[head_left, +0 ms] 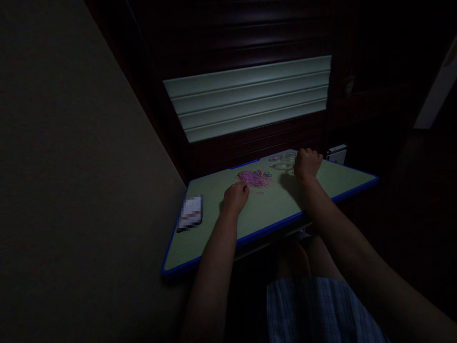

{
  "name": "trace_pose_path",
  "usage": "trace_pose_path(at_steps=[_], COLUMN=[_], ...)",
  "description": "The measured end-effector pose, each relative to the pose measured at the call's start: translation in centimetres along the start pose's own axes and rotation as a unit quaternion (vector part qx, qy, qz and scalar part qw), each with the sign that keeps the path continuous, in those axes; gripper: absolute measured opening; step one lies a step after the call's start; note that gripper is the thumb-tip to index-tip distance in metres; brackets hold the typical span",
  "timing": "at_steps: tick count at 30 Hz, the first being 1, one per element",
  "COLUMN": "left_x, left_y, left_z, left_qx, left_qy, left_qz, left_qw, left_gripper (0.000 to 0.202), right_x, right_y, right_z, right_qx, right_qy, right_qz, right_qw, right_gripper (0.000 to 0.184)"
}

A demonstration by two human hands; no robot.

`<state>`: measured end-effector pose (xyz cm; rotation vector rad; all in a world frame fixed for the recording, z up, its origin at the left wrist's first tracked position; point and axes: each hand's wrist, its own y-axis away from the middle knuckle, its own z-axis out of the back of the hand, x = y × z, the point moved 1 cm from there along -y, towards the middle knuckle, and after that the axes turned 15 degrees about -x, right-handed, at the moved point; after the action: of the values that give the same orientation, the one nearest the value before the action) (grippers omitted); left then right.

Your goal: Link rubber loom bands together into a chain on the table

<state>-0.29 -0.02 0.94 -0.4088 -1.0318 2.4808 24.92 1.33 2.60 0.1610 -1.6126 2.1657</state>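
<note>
pink-and-mixed pile of small bands [255,179] | just beyond left hand [236,197] fingers | both hands' fingers curled in, contents cannot be told | right hand [307,165] fingers beside clear containers [284,166] | probably light, soft, stretchy, tangle-prone; pinch singly at pile's edge

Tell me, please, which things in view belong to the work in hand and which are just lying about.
Likely in use:
pile of coloured bands, by the left hand
clear items, by the right hand
blue-edged table

Seemingly just lying about:
pixelated item at the table's left
white object behind the table
</note>
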Motion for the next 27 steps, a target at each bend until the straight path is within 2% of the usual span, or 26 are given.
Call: trace_pose_path(at_steps=[7, 14, 22, 27], left_x=[0.2, 0.0, 0.0, -0.1], left_y=[0.2, 0.0, 0.0, 0.0], left_z=[-0.3, 0.0, -0.2, 0.0], left_qx=[-0.015, 0.001, -0.002, 0.016], left_qy=[0.004, 0.0, -0.007, -0.019], left_qz=[-0.008, 0.003, -0.005, -0.003], left_qw=[1.0, 1.0, 1.0, 1.0], left_gripper=[0.021, 0.02, 0.022, 0.022], right_x=[-0.5, -0.3, 1.6, 3.1], right_y=[0.2, 0.1, 0.2, 0.8], right_z=[-0.3, -0.3, 0.6, 0.4], right_qx=[-0.006, 0.003, 0.035, 0.107], right_qy=[0.012, 0.016, -0.012, -0.067], right_qz=[-0.025, -0.017, 0.08, 0.176], right_qw=[1.0, 1.0, 0.996, 0.976], right_gripper=[0.031, 0.032, 0.03, 0.028])
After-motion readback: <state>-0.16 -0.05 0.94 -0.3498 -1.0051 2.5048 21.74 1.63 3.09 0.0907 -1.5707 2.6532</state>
